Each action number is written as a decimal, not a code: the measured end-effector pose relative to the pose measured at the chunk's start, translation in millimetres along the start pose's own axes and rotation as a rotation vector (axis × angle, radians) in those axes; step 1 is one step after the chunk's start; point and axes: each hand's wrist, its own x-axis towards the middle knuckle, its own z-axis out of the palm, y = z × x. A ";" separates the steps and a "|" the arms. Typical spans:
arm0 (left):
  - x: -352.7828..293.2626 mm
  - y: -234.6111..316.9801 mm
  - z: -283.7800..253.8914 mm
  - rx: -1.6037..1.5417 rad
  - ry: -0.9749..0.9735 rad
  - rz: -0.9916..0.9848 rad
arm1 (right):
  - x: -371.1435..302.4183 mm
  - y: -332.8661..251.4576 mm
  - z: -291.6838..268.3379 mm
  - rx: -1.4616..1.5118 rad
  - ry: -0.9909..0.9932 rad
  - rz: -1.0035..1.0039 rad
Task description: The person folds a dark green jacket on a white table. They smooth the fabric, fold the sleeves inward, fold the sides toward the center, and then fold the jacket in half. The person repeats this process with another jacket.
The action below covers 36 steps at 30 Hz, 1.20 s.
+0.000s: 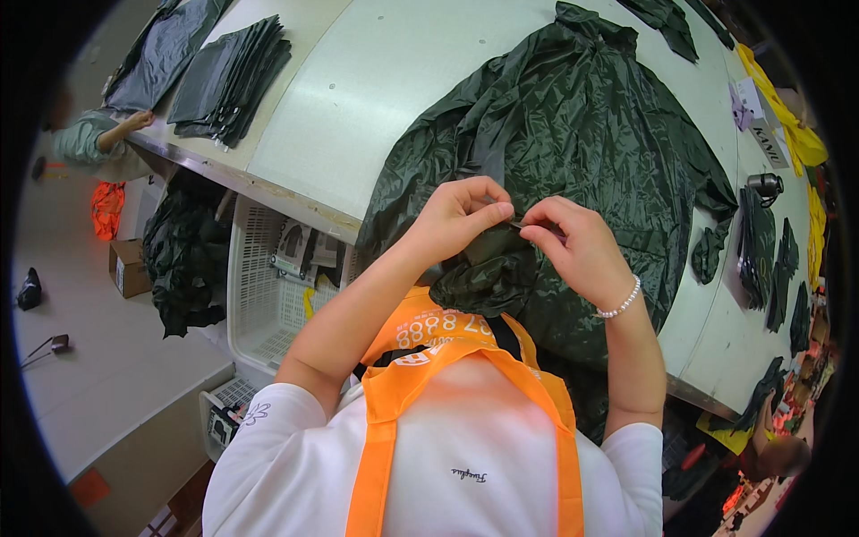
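Observation:
A glossy dark green raincoat (582,116) lies spread over the white table, its collar toward the far side and its near part hanging over the front edge. Both hands meet above its near part. My left hand (458,219) is closed in a pinch, thumb against forefinger. Facing it, my right hand (577,246), with a beaded bracelet at the wrist, pinches too. Between the fingertips is something small and thin; whether it is the raincoat's edge or a separate piece, I cannot tell. Just below them bulges a bunched fold of dark green fabric (488,277).
Flat dark packets (231,80) are stacked at the table's far left, near another person's hand (139,121). A white plastic crate (250,277) stands below the left edge. To the right lie more folded dark pieces (756,246), a small dark pot (765,185) and a white box (761,125).

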 end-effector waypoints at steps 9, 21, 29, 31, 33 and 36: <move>-9.8 10.3 -15.6 0.020 0.240 0.206 | 6.6 58.8 35.1 0.247 0.047 0.032; -102.8 -13.0 -94.4 -0.050 0.022 -0.116 | 8.2 60.4 42.1 0.044 0.421 -0.143; -37.5 7.4 -37.0 -0.321 -0.386 -0.070 | 12.7 47.0 43.3 0.027 0.550 -0.048; -34.1 17.3 -9.3 -0.175 -0.259 -0.043 | 9.9 51.2 41.3 0.008 0.603 -0.033; -31.5 13.9 8.6 -0.058 -0.104 -0.024 | 11.2 42.6 52.4 0.048 0.655 -0.046; -18.1 8.1 5.9 0.070 0.076 0.028 | 3.2 12.3 70.4 0.352 0.680 -0.029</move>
